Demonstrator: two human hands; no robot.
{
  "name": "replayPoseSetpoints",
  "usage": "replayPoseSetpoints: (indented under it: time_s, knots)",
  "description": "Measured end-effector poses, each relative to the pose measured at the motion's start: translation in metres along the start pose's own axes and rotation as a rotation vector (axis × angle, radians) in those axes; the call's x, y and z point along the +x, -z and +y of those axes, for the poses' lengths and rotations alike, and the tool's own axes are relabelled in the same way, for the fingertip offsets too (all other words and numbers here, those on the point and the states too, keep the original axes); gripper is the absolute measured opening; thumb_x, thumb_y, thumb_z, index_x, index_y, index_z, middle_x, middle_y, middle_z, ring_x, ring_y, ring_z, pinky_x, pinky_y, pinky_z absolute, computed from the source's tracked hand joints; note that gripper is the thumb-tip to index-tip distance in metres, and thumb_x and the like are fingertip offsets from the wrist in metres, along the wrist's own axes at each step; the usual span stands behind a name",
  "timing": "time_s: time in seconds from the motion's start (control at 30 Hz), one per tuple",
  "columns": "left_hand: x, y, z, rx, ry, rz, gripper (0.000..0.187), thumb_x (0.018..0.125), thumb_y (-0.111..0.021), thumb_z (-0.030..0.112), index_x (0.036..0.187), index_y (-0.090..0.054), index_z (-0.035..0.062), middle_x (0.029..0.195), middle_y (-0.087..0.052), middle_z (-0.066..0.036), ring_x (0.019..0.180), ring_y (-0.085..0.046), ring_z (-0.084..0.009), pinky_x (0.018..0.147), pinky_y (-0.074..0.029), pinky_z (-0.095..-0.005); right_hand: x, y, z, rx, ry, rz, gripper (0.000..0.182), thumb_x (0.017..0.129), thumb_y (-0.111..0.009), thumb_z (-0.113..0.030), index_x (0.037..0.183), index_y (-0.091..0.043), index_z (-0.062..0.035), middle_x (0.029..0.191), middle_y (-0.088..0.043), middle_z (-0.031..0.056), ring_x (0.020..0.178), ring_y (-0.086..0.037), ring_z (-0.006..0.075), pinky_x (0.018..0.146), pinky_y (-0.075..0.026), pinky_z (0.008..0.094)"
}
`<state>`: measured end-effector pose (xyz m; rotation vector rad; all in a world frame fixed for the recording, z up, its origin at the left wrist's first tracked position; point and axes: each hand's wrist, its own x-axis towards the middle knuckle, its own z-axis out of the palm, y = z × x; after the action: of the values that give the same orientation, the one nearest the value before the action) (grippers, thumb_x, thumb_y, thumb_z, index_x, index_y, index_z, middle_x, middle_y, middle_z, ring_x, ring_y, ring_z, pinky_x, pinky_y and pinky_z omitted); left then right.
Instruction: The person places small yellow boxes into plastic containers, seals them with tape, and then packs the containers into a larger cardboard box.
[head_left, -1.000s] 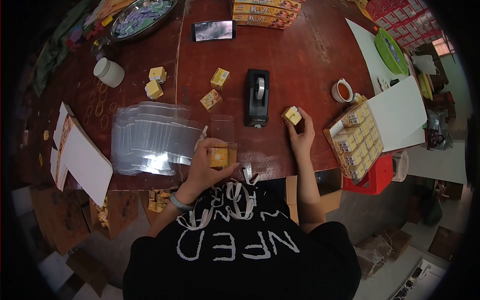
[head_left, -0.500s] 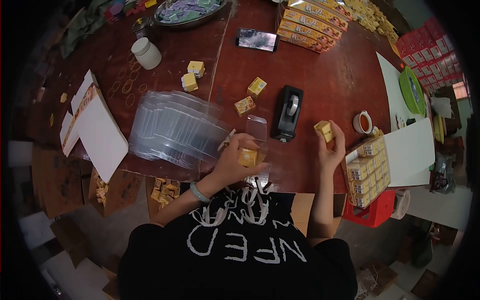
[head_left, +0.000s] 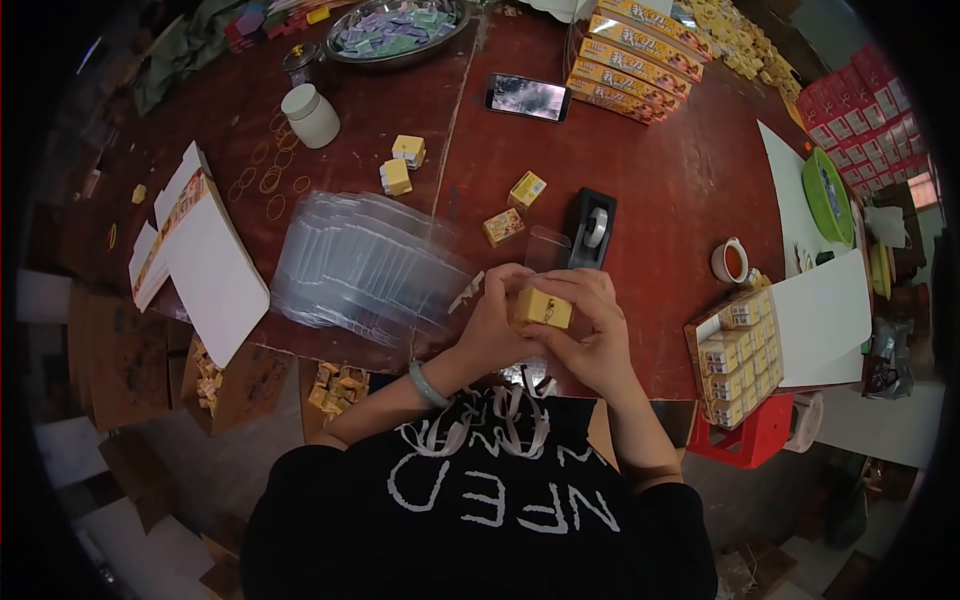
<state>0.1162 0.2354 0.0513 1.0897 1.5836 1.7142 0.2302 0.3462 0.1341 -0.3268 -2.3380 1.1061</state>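
Close to my body, my left hand (head_left: 497,318) and my right hand (head_left: 592,330) meet around small yellow boxes (head_left: 545,308). Fingers of both hands are closed on them, and a clear plastic sleeve (head_left: 548,247) sticks out above my fingers. How the boxes sit in the sleeve is partly hidden. Just beyond my hands stands a black tape dispenser (head_left: 592,230). Two small yellow boxes (head_left: 504,227) lie to its left. Flat clear plastic sleeves (head_left: 365,265) are fanned out left of my left hand.
A tray of small boxes (head_left: 738,360) sits at the right edge beside a red cup (head_left: 730,261). Farther back are a phone (head_left: 528,97), stacked display boxes (head_left: 640,60), a white jar (head_left: 310,115) and a metal bowl (head_left: 397,32). White cards (head_left: 215,270) lie at the left.
My right hand has moved left with its yellow box and now meets my left hand. The view has shifted slightly.
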Motion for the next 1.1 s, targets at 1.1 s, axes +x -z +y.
replayPoseSetpoints:
  time_s: [1.1]
  knots:
    - [0.012, 0.002, 0.003, 0.1, -0.466, 0.072, 0.101, 0.067, -0.088, 0.012, 0.142, -0.02, 0.0029, 0.121, -0.052, -0.02, 0.106, -0.061, -0.0263, 0.087, -0.052, -0.0365, 0.006, -0.008, -0.009, 0.165, 0.214, 0.069, 0.038, 0.074, -0.076, 0.002, 0.111, -0.067, 0.0022, 0.122, -0.066, 0.0177, 0.116, -0.061, 0.033, 0.096, -0.05, 0.0408]
